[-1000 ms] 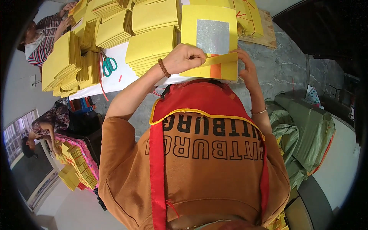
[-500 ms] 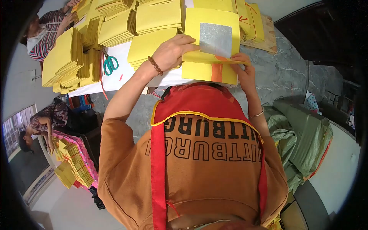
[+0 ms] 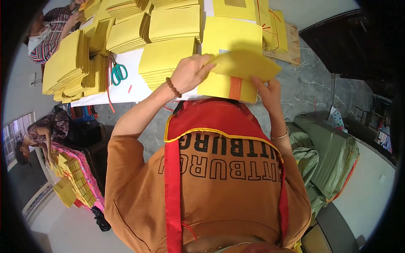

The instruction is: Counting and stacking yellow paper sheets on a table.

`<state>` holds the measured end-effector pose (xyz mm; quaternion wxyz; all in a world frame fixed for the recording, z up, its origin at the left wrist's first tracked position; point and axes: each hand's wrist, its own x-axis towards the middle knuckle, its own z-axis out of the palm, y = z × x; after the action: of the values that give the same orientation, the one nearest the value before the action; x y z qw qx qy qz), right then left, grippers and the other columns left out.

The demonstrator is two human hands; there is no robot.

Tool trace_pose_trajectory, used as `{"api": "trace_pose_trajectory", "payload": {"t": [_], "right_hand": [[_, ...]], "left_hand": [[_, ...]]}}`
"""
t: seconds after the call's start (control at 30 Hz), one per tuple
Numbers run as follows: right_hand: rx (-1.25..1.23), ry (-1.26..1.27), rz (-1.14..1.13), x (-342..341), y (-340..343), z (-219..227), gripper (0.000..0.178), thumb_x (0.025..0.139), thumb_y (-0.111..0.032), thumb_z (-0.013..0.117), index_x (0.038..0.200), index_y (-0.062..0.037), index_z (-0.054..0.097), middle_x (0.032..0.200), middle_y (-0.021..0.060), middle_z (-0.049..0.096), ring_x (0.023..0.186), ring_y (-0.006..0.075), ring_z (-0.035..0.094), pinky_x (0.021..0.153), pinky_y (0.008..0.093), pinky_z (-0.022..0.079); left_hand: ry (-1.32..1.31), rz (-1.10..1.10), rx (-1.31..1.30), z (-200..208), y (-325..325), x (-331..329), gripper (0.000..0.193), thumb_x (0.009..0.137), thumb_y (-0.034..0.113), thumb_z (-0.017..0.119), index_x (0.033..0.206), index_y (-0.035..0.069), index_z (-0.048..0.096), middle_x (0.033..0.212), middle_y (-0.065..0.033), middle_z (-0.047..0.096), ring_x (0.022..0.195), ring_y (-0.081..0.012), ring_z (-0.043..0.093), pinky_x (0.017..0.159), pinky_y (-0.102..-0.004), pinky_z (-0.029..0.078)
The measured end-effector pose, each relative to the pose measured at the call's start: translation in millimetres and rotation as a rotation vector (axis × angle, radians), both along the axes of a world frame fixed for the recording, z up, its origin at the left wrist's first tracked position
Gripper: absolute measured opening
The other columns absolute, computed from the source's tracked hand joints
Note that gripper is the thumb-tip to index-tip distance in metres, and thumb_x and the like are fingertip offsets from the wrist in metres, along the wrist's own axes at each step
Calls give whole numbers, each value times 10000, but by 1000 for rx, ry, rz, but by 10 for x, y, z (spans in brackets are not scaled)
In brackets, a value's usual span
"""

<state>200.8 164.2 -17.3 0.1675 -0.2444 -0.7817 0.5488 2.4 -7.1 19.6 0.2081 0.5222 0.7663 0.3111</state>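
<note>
A yellow paper sheet [image 3: 247, 63], bowed and a little blurred, is raised over the yellow papers at the table's front edge. My left hand [image 3: 192, 72] is closed on its left edge. At its right edge is my right hand [image 3: 271, 92], a finger against the paper and the rest partly hidden, its grip unclear. Below the sheet shows a yellow paper with an orange band [image 3: 235, 87]. Just beyond lies another yellow paper [image 3: 232, 30], where only a sliver of a silver patch [image 3: 223, 51] peeks out.
Stacks of folded yellow paper [image 3: 166, 59] fill the table to the left, with green-handled scissors [image 3: 119, 74] beside them. Red-tied yellow bundles [image 3: 276, 31] stand at the far right. Green-wrapped bundles [image 3: 325, 147] are on the right. Two other people work at the left.
The yellow sheet has been lifted and bowed between my hands, covering most of the silver square seen before. My left hand has shifted slightly nearer to me.
</note>
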Motion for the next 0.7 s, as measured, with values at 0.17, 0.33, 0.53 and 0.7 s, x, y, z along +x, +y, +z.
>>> {"api": "trace_pose_trajectory", "payload": {"t": [0.17,0.33,0.53,0.7], "right_hand": [[-230,149,-178,-214,-49,66,370,829,-124,630,1157,18,533,984,97,650,882,121,601,743,280,472],[-163,240,-190,-203,9,-64,433,804,-120,661,1196,9,530,980,93,652,851,101,593,740,243,467],[-101,94,-222,-284,49,-78,390,787,-134,669,1157,-37,594,902,88,670,742,83,595,645,227,467],[-62,20,-217,-287,97,-149,399,793,-161,656,1166,-38,590,871,79,673,711,85,588,635,233,469]], "left_hand": [[-103,122,-15,-112,147,-86,263,887,262,522,950,9,557,635,-186,573,614,-356,566,579,-443,434],[-333,197,-108,-177,241,-200,272,862,251,544,921,-13,581,635,-166,594,598,-299,589,584,-393,452],[-613,229,-54,-274,322,-291,265,840,204,584,971,-26,566,799,-122,635,695,-175,584,648,-325,457],[-589,240,-52,-389,338,-351,337,819,182,617,1048,-40,507,797,-112,610,691,-173,565,649,-310,455]]}}
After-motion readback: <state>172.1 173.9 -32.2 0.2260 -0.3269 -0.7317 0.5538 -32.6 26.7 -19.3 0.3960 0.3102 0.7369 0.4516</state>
